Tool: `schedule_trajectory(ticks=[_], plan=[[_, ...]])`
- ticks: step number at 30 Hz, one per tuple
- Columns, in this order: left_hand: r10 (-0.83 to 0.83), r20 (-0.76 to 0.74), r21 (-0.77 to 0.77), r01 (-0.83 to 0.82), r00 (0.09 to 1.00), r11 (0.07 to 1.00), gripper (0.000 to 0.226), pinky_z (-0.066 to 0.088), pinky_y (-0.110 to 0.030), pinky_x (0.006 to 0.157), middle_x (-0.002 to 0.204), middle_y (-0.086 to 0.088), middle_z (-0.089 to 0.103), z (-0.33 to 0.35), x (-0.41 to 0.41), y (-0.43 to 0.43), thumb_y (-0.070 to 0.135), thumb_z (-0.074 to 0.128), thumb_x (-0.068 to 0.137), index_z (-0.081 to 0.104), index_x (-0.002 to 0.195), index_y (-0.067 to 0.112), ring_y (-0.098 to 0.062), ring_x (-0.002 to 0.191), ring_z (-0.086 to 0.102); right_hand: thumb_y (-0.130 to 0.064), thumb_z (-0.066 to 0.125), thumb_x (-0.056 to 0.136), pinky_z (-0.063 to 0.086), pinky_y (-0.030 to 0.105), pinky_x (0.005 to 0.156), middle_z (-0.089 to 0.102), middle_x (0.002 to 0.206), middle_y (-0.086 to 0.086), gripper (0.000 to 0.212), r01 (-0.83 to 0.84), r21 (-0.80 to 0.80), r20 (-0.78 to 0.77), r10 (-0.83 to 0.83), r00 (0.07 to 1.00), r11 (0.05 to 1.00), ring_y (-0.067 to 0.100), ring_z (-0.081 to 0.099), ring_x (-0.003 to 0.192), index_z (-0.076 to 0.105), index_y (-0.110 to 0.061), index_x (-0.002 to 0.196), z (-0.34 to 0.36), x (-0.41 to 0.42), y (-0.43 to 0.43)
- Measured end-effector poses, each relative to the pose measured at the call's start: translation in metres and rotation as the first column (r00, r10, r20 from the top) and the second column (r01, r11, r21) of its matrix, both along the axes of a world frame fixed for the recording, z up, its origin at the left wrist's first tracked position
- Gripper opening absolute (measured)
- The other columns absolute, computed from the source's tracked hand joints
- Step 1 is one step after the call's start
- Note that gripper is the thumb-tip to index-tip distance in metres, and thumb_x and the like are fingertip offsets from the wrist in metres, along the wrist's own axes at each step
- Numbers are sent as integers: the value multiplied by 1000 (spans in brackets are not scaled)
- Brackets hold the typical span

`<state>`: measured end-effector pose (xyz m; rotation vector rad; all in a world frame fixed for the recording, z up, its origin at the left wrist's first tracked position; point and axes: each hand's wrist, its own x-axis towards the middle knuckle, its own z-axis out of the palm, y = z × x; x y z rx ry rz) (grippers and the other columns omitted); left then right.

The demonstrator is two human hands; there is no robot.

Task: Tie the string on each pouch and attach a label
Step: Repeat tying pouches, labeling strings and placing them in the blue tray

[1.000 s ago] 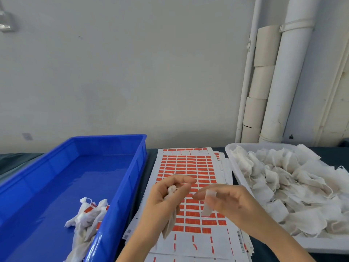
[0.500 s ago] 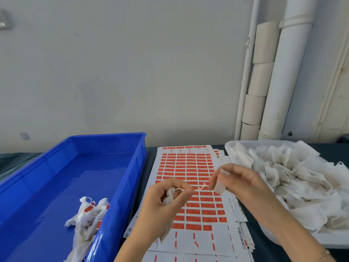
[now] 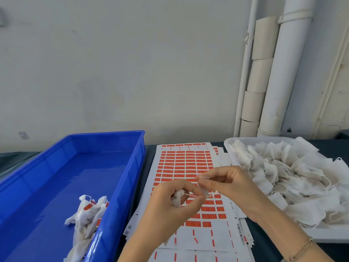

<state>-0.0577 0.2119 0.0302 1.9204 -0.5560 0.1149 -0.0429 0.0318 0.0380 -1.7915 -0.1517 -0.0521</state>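
My left hand (image 3: 173, 207) grips a small white pouch (image 3: 177, 198) above the label sheets, its fingers curled round the bunched top. A thin string (image 3: 190, 195) runs from the pouch to the right. My right hand (image 3: 226, 183) pinches a small white-backed label (image 3: 203, 183) between thumb and fingers, right at the string. Both hands are close together over the sheet of orange labels (image 3: 185, 163).
A blue bin (image 3: 120, 167) at the left holds a few tied, labelled pouches (image 3: 86, 214). A white tray (image 3: 321, 235) at the right is heaped with loose pouches (image 3: 292, 176). Pipes stand against the wall behind it.
My right hand drew away to the right pulling the string, then came back left with the label close to my left hand. The left hand kept hold of the pouch.
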Motion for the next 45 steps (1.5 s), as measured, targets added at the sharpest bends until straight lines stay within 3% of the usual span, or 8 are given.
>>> schedule_trajectory(ticks=[20,24,28,32,34,37,41,45], plan=[[174,-41,36,-173,984,984,7,49,-13,60,72,21,68,-11,7,-2,37,78,73,71,75,38,0,70,63,-26,76,78,56,33,84,75,84,2,15,-97,-20,-131,94,987,995,18,72,81,71,-17,89,-8,0,-1],[151,-98,39,-148,984,988,15,51,-12,63,72,21,70,-13,7,-2,34,78,74,70,75,47,0,74,65,-32,77,71,57,30,79,75,87,6,29,-165,17,-230,165,959,986,22,72,82,64,-13,88,-9,5,-5],[184,-179,-14,-190,966,982,19,47,-7,58,70,20,69,-15,7,-5,33,79,73,70,71,49,3,75,64,-37,81,61,54,43,92,73,102,7,50,-206,106,-294,229,928,973,26,71,93,62,-10,99,-14,8,-5],[237,-149,-32,-245,960,969,21,48,-9,57,68,19,69,-18,7,-4,29,80,73,71,71,48,1,72,64,-50,87,53,52,42,95,70,113,11,83,-262,240,-327,332,885,935,30,67,102,55,-7,115,-16,9,-9],[259,-142,-34,-266,955,963,18,51,-12,59,68,17,69,-21,8,-2,27,80,73,72,68,43,-2,71,64,-56,86,48,50,42,96,69,114,8,89,-282,191,-310,330,892,940,29,67,105,53,-9,116,-15,6,-8],[265,-126,-32,-271,956,962,15,51,-11,58,67,13,69,-25,8,-3,25,80,73,72,64,34,-5,70,64,-50,86,53,52,40,95,73,104,-3,70,-212,12,-261,208,943,977,18,69,99,56,-18,108,-18,1,-4],[286,-94,-2,-288,953,958,12,53,-13,61,71,18,69,-27,7,-8,24,78,76,71,72,33,-3,74,65,-38,81,68,55,22,77,74,90,-11,44,-124,-34,-208,114,971,992,8,70,88,58,-24,102,-21,-3,-1],[287,-111,-11,-290,951,957,10,52,-11,60,72,19,69,-28,7,-10,25,77,76,71,74,32,-1,74,65,-26,81,72,57,25,75,75,86,-8,36,-49,-45,-135,42,990,998,10,72,82,58,-22,99,-25,-5,3]])
